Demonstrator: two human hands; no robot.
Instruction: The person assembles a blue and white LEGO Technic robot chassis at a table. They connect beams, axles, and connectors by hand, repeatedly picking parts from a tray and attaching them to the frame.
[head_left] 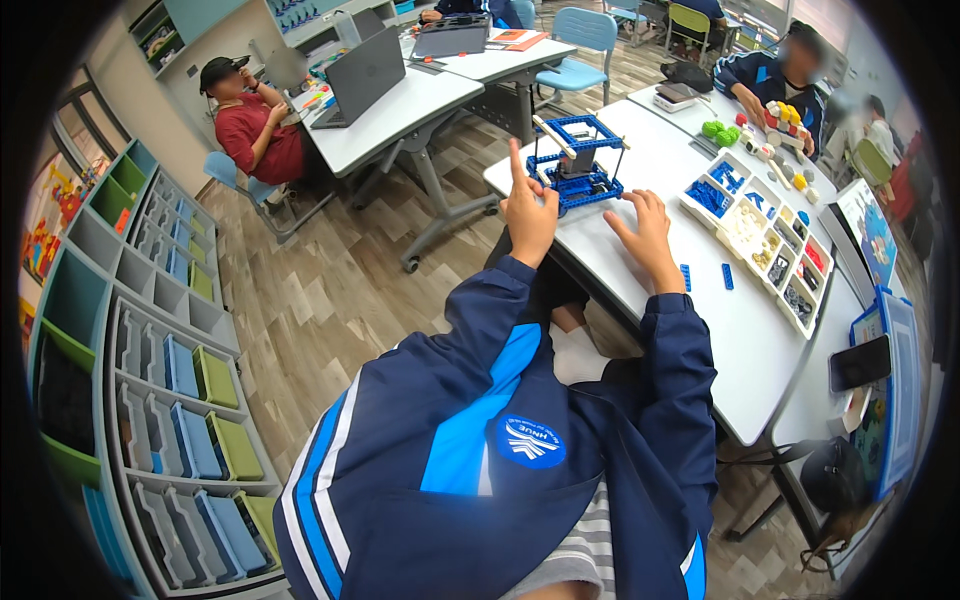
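While both arms in dark blue sleeves reached forward over a white table point(700, 300), a blue brick-built model point(575, 165) stood on that table just beyond the two hands. The model was a low frame with an upright tower rising from its middle, so its tall axis pointed straight up. A pale beam point(553, 136) lay across the top, slanting from the model's far-left corner towards its middle.

The left hand point(527, 210) was at the model's near-left corner. Its index finger pointed straight up and the other fingers were curled in; it grasped nothing, and whether it touched the frame could not be told. The right hand point(645, 228) lay open and flat on the table just right of the model, fingers spread, holding nothing.

Further right of the model sat a long white sorting tray point(765, 245), its long side running away to the near right. Its compartments held small parts sorted by colour: blue pieces nearest the model, then white, yellow, red and dark ones. Two loose blue bricks point(706, 276) lay between the right hand and the tray. Beyond the tray, another person point(775, 80) handled a colourful brick build.
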